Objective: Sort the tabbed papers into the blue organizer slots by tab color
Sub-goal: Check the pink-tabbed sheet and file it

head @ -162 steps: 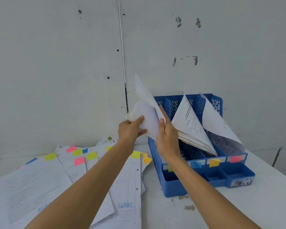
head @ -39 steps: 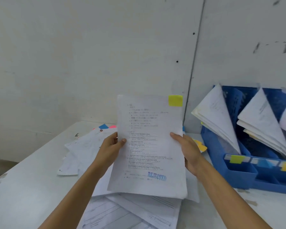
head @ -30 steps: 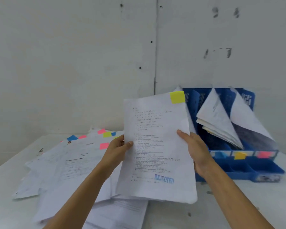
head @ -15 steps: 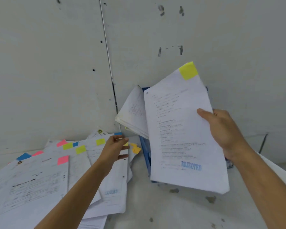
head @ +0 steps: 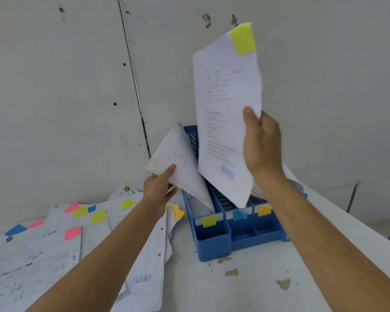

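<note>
Head view: the only feed I have.
Right hand (head: pixel 260 143): pinches the right edge of one yellow-tabbed sheet (head: pixel 223 104), thumb on the printed face, fingers behind.
Sheet position: upright in the air over the blue organizer (head: pixel 214 242), yellow tab (head: pixel 243 39) at the top, lower edge down among the slots but not seated.
Left hand (head: pixel 159 190): grips the corner of the filed stack (head: pixel 185 170) in the leftmost slot, thumb on top, and tips it to the left.
Why, as I read it: tipping the stack opens a gap in the slot behind the yellow label (head: pixel 209 220), so the limp sheet can drop in edge-first; the high side grip keeps it hanging straight.
Slot labels counted: three show, yellow, blue label (head: pixel 239 215) and orange label (head: pixel 264 210); my right arm hides anything further.
Unsorted pile (head: pixel 54 251): fanned on the counter (head: pixel 245 289) left of the organizer, so the tabs stay readable.
Pile tabs counted: three pink, three yellow, two blue, and orange at the near edge, number unclear.
Hands: two, both busy.
</note>
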